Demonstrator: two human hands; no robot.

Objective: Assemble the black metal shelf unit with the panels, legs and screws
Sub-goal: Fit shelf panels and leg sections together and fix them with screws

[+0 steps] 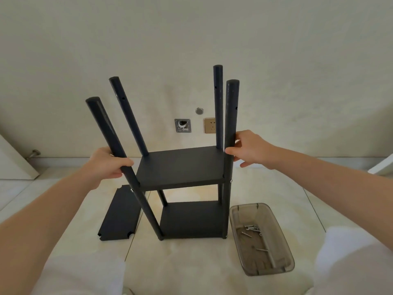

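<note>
Views: one, head-worn, wide-angle; no second view shares the scene. Position: above and behind the person's forearms, which enter from the lower left and lower right corners. Facing: forward and down, toward the tiled floor (191, 262) and the pale wall (191, 39) beyond it. Range: close; the shelf unit (182, 169) stands at frame centre within arm's reach, the left hand (108, 165) and right hand (248, 150) at mid-height. Distortion: straight lines bow toward the edges; the legs splay outward.
</note>
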